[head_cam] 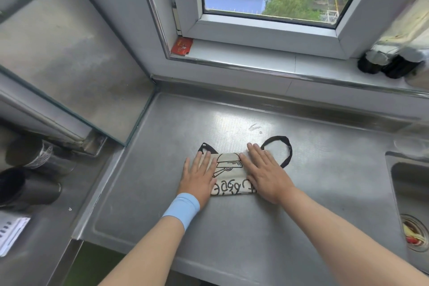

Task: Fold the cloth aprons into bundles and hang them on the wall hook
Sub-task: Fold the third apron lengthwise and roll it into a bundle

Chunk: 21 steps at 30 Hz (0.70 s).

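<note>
Apron point(229, 176) lies folded into a small flat bundle on the steel counter point(232, 234), below the window sill point(255, 58), its printed face up and its long axis running left to right. Both hands lie flat on it with fingers straight and close together, gripping nothing: the left hand point(199, 175) covers the left end, the right hand point(264, 173) the right end, and a strip of print shows between them. A black strap loop point(289, 152) sticks out from the bundle's far right corner and rests on the counter just past the right fingertips; a shorter bit of strap point(204, 146) peeks out at the far left corner. The fold looks nearly finished and is being pressed flat. For hanging, the loop is probably the part to take, and the right hand is much nearer to it, needing only to reach forward and to the right. No hook is in view. A sink point(408, 183) sits well off to the right.
</note>
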Tool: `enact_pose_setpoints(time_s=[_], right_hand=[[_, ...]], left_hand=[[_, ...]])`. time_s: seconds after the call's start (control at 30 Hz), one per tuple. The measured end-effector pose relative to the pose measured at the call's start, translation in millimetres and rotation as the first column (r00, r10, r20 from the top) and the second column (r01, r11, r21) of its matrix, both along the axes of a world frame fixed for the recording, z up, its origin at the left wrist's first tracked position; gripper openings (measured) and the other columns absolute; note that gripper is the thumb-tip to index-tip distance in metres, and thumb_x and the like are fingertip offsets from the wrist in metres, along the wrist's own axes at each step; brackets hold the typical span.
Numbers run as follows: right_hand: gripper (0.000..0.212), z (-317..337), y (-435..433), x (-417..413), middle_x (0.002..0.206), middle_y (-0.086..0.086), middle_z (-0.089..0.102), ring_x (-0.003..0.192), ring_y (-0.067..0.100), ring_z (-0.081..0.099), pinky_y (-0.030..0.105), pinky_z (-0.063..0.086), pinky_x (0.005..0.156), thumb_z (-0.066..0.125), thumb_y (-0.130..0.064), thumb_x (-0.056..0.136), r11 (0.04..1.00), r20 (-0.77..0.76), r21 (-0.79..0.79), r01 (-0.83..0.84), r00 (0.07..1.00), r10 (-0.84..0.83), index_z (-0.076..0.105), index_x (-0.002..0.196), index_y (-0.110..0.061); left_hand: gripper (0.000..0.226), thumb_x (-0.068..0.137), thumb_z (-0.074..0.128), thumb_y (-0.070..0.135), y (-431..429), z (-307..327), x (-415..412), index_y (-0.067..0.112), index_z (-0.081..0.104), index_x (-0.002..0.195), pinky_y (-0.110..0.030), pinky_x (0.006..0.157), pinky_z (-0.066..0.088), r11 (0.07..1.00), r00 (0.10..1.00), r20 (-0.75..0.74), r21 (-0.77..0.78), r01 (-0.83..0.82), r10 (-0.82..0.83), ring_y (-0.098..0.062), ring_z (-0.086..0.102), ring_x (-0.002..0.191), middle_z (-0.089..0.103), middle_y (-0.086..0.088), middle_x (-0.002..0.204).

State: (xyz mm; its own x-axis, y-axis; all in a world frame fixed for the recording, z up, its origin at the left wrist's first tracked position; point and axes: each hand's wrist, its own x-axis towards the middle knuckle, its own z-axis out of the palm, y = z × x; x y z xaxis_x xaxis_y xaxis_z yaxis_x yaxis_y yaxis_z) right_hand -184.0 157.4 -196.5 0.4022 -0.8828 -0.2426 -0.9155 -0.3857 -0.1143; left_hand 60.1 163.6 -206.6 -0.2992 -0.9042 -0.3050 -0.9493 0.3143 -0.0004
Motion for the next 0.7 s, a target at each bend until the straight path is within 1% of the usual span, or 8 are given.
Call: enact_pose_setpoints(time_s=[0.07,0.13,0.17,0.27,0.33,0.43,0.63,0.7], right_hand=[[0.052,7.9,1.9,5.1,0.153,0.014,0.032,0.139,0.035,0.032,0.047,0.032,0.112,0.029,-0.021,0.090,0.998,0.051,-0.053,-0.026,0.998,0.028,0.042,0.140,-0.025],[0.028,11.2,6.2,6.8,0.123,0.008,0.051,0.110,0.031,0.052,0.041,0.044,0.086,0.043,-0.023,0.086,0.987,0.067,-0.129,-0.094,0.992,0.104,0.052,0.113,-0.026],[0.019,11.6,9.3,5.2,0.113,0.004,0.052,0.101,0.028,0.052,0.039,0.042,0.079,0.047,-0.033,0.087,0.984,0.074,-0.137,-0.118,0.989,0.129,0.052,0.105,-0.026],[0.043,16.7,16.0,-3.7,0.109,-0.001,0.049,0.096,0.020,0.048,0.039,0.043,0.079,0.045,-0.064,0.081,0.984,0.031,-0.073,-0.162,0.986,0.164,0.054,0.102,-0.028],[0.044,18.9,15.9,-6.8,0.106,-0.001,0.054,0.093,0.021,0.053,0.038,0.047,0.076,0.042,-0.061,0.081,0.977,-0.006,-0.080,-0.199,0.980,0.199,0.059,0.100,-0.025],[0.038,17.7,11.2,-7.1,0.089,0.003,0.060,0.078,0.025,0.062,0.035,0.050,0.060,0.039,-0.044,0.090,0.980,-0.028,-0.072,-0.185,0.983,0.183,0.064,0.082,-0.017],[0.034,25.5,2.4,-3.3,0.112,0.003,0.056,0.104,0.025,0.055,0.034,0.035,0.066,0.035,-0.039,0.105,0.999,0.028,-0.042,-0.020,0.999,0.021,0.058,0.109,-0.015],[0.037,26.9,-3.2,-2.8,0.112,0.002,0.054,0.101,0.024,0.056,0.033,0.035,0.063,0.033,-0.044,0.104,0.999,0.015,-0.023,0.026,1.000,-0.026,0.056,0.110,-0.016]], left_hand=[[0.060,0.093,0.053,0.031,-2.8,15.4,-8.2,0.034,0.026,0.146,-0.045,0.114,0.018,0.999,0.997,-0.075,-0.046,-0.023,0.020,-0.025,0.015,0.145,0.016,0.000,0.157],[0.051,0.077,0.067,0.013,-3.2,24.7,-15.6,0.037,0.048,0.118,-0.035,0.095,0.037,0.996,0.992,-0.124,-0.088,0.017,-0.028,-0.023,0.039,0.122,0.040,0.004,0.128],[0.044,0.078,0.061,0.006,-3.3,28.0,-16.9,0.033,0.051,0.111,-0.031,0.086,0.037,0.995,0.989,-0.133,-0.074,0.062,-0.071,-0.022,0.041,0.115,0.042,0.003,0.120],[0.029,0.085,0.050,0.005,-3.8,29.6,-14.2,0.026,0.053,0.106,-0.029,0.076,0.036,0.995,0.986,-0.146,0.052,0.090,-0.082,-0.022,0.040,0.115,0.045,0.002,0.117],[0.017,0.088,0.052,0.029,-2.4,28.1,-7.8,0.025,0.053,0.104,-0.031,0.083,0.042,0.996,0.978,-0.195,0.034,0.078,-0.070,-0.020,0.040,0.116,0.046,0.004,0.115],[0.047,0.076,0.056,0.063,-0.7,24.1,2.3,0.025,0.052,0.102,-0.030,0.089,0.043,0.991,0.968,-0.230,0.063,0.117,-0.100,-0.013,0.036,0.110,0.044,0.006,0.110],[0.031,0.096,0.047,0.049,-13.9,29.0,12.3,0.034,0.063,0.118,-0.033,0.094,0.043,0.990,0.965,-0.257,0.136,-0.020,0.055,-0.024,0.048,0.118,0.059,0.005,0.123],[0.032,0.097,0.043,0.049,-20.2,31.5,13.7,0.034,0.065,0.114,-0.032,0.089,0.043,0.983,0.963,-0.245,0.171,-0.069,0.110,-0.024,0.053,0.114,0.062,0.002,0.123]])
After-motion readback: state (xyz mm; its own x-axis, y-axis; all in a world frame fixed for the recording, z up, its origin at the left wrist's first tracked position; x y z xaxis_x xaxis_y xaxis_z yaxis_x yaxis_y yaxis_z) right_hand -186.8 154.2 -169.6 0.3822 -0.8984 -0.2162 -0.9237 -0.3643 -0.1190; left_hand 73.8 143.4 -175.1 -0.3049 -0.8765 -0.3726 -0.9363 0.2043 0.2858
